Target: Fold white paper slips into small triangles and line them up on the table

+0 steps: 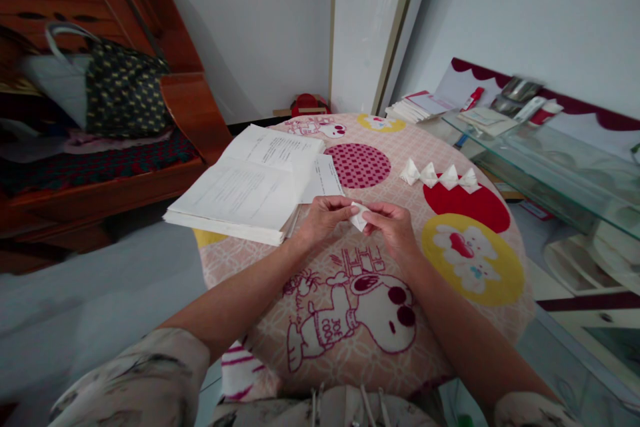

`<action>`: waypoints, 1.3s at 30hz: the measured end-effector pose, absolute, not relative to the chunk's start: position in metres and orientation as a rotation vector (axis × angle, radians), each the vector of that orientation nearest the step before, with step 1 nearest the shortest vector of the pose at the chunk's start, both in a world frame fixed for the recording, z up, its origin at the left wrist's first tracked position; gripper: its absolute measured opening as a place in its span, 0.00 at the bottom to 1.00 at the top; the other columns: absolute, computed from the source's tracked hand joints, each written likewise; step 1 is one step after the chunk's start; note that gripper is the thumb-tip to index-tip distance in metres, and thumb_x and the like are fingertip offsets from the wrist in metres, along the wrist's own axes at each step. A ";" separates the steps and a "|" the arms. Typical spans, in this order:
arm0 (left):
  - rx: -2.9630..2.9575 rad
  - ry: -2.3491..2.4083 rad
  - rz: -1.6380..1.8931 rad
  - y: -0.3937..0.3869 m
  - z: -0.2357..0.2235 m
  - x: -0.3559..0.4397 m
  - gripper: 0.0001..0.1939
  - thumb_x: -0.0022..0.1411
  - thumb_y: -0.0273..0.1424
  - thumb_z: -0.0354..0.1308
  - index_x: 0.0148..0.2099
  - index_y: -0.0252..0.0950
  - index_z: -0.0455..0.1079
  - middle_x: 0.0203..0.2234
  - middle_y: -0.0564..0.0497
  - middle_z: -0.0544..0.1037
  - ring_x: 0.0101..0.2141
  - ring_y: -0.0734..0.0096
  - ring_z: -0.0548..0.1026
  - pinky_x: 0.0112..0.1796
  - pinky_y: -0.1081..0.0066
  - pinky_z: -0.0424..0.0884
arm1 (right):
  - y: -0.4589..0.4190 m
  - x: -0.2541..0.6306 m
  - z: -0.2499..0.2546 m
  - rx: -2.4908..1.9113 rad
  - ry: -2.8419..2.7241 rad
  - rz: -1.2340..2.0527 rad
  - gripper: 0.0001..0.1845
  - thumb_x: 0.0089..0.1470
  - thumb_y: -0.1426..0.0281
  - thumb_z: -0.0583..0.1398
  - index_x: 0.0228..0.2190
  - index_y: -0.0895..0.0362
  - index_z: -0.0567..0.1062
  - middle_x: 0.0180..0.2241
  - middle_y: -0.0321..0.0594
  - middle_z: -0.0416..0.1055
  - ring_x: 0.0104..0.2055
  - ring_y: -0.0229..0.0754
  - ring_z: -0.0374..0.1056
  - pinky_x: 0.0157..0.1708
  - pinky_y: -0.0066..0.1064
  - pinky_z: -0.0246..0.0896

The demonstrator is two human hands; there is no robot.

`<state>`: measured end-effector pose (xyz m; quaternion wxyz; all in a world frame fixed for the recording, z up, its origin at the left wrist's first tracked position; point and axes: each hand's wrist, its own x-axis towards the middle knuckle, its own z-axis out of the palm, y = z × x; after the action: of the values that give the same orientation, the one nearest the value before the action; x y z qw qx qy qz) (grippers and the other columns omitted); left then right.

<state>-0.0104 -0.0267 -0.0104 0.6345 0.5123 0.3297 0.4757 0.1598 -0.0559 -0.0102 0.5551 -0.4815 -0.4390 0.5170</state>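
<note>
Both my hands meet over the middle of a round table covered by a pink cartoon-print cloth (380,320). My left hand (323,217) and my right hand (393,223) pinch a small folded white paper piece (359,216) between their fingertips, just above the cloth. Beyond my hands, a row of several small folded white paper shapes (440,176) lies on the cloth. An open book with white printed pages (250,183) rests on the table's left side, close to my left hand.
A glass-topped counter (560,160) with papers and small items stands to the right. A wooden bench (100,167) holding a dark patterned bag (123,87) is at the left. A tall white appliance (367,27) stands behind the table.
</note>
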 end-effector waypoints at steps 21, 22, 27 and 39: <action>1.131 0.808 1.057 -0.021 -0.017 -0.012 0.09 0.52 0.34 0.72 0.31 0.33 0.81 0.26 0.49 0.81 0.26 0.72 0.75 0.32 0.70 0.72 | -0.055 0.162 -0.012 -1.200 -1.228 1.119 0.16 0.48 0.56 0.67 0.24 0.57 0.77 0.18 0.36 0.72 0.19 0.36 0.66 0.20 0.28 0.62; 1.134 0.811 1.058 -0.021 -0.017 -0.012 0.08 0.51 0.34 0.72 0.31 0.33 0.81 0.25 0.49 0.81 0.25 0.72 0.75 0.32 0.70 0.71 | -0.055 0.163 -0.013 -1.203 -1.243 1.109 0.17 0.50 0.55 0.67 0.24 0.57 0.77 0.18 0.37 0.72 0.19 0.36 0.66 0.19 0.28 0.61; 1.168 0.830 1.030 -0.020 -0.019 -0.013 0.09 0.51 0.34 0.72 0.31 0.34 0.81 0.25 0.49 0.81 0.24 0.74 0.74 0.29 0.73 0.69 | -0.056 0.164 -0.013 -1.244 -1.298 1.054 0.17 0.51 0.55 0.66 0.24 0.57 0.77 0.18 0.36 0.71 0.18 0.36 0.66 0.19 0.28 0.61; 1.092 0.915 0.979 -0.021 -0.012 -0.011 0.11 0.53 0.35 0.70 0.27 0.33 0.76 0.21 0.51 0.77 0.21 0.76 0.72 0.23 0.75 0.68 | -0.057 0.164 -0.013 -1.273 -1.342 0.991 0.22 0.53 0.52 0.64 0.20 0.56 0.71 0.16 0.35 0.68 0.16 0.34 0.62 0.16 0.25 0.57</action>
<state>-0.0106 -0.0214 -0.0117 0.6492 0.4804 0.4028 0.4307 0.1636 -0.0566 -0.0125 0.4985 -0.5259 -0.5544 0.4093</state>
